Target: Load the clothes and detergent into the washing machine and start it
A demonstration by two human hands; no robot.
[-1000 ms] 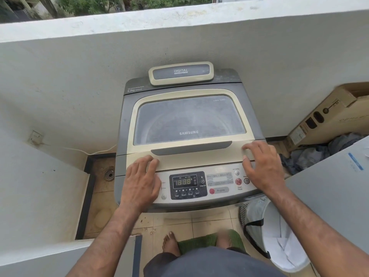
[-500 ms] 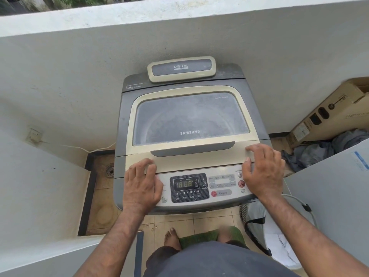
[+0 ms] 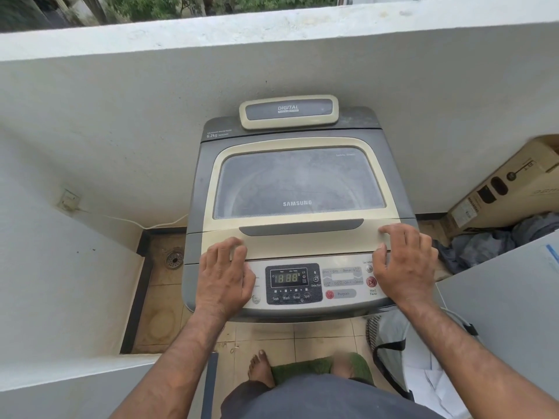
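Note:
A grey and cream top-loading washing machine (image 3: 199, 189) stands against the balcony wall, its lid (image 3: 299, 186) down and flat. The glass is dusty and I cannot see into the drum. My left hand (image 3: 225, 278) rests flat on the lid's front left edge, fingers straight. My right hand (image 3: 403, 264) lies on the lid's front right edge, fingers spread, beside the red start button (image 3: 371, 281). The control panel's display (image 3: 288, 278) is lit. No detergent shows.
A laundry basket (image 3: 393, 352) with white cloth stands on the floor at the right, below a grey cabinet top (image 3: 508, 309). A cardboard box (image 3: 508, 189) and dark clothes (image 3: 484, 240) lie behind it. A floor drain (image 3: 174, 260) sits left. My bare feet stand on a green mat (image 3: 302, 368).
Both hands stay on the lid's front edge; they have shifted only slightly. My head has moved a little, so the machine sits lower in view.

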